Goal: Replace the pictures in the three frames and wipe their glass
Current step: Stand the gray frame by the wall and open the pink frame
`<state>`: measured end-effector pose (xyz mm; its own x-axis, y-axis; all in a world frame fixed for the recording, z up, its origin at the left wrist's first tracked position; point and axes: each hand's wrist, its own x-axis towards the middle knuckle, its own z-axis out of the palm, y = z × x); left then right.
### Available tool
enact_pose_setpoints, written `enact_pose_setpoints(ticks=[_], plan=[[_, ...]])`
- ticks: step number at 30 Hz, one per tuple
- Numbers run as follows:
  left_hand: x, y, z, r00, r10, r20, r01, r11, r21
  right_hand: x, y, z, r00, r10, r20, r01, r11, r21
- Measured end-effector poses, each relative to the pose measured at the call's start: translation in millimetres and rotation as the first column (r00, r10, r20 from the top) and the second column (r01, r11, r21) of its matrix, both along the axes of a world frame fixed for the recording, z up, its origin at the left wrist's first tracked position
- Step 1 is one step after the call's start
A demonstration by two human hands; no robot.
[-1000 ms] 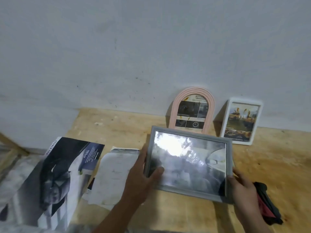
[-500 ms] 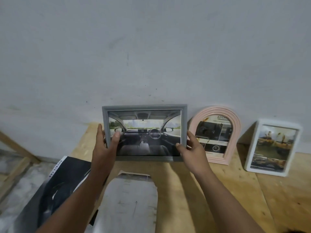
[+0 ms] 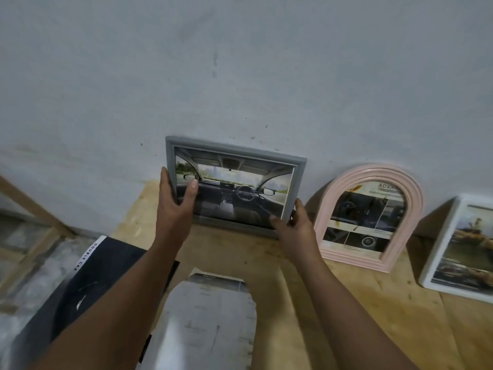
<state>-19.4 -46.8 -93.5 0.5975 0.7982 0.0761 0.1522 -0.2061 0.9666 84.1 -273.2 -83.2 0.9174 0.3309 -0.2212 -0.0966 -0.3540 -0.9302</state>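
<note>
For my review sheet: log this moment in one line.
both hands: left hand, right hand grip grey frame | at wall, beside pink frame

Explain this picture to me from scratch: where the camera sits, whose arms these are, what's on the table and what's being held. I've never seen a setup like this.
There is no machine here. A person wears a wide-angle camera on the head, looking forward and down, so the two arms reaching in from the bottom are their own.

Both hands hold a grey frame with a car-interior picture inside. The left hand grips its left edge, thumb on the glass; the right hand grips its lower right corner. The frame is up against the wall, tilted slightly; whether its bottom edge rests on the wooden table is hard to tell.

To its right, a pink arched frame and a white frame lean against the same wall, each with a picture.

Nearer the camera lie a loose sheet and, to the left, a dark brochure.
</note>
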Motion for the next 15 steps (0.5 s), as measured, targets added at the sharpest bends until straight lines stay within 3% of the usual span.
enact_pose_setpoints(ticks=[2, 4, 6, 8, 12, 15], plan=[[-2.8, -11.9, -6.2, 0.995, 0.089, -0.049, -0.085, 0.994, 0.071, -9.8, -7.3, 0.2, 1.0, 0.018, 0.013, -0.018, 1.0, 0.024], [-7.4, -32.2, -12.9, 0.991, 0.128, -0.039, -0.114, 0.96, 0.258, -24.7, -23.5, 6.4, 0.999, 0.004, 0.033, -0.007, 0.998, 0.069], [-7.1, -61.5, -17.7, 0.998, 0.051, 0.034, -0.061, 0.891, 0.45, -36.0, -46.7, 10.5, 0.992, -0.064, 0.109, 0.052, 0.993, 0.111], [0.4, -99.2, -13.6, 0.991, -0.116, 0.074, 0.066, 0.871, 0.487, -39.0, -74.2, 13.8, 0.969, -0.159, 0.191, 0.132, 0.981, 0.145], [26.1, -174.8, 2.3, 0.922, -0.387, -0.022, 0.375, 0.877, 0.301, -21.8, -128.1, 27.6, 0.884, -0.37, 0.284, 0.336, 0.928, 0.163], [44.1, -212.6, 11.3, 0.909, -0.41, -0.07, 0.412, 0.911, 0.019, 1.6, -158.8, 36.4, 0.808, -0.513, 0.289, 0.491, 0.858, 0.149]])
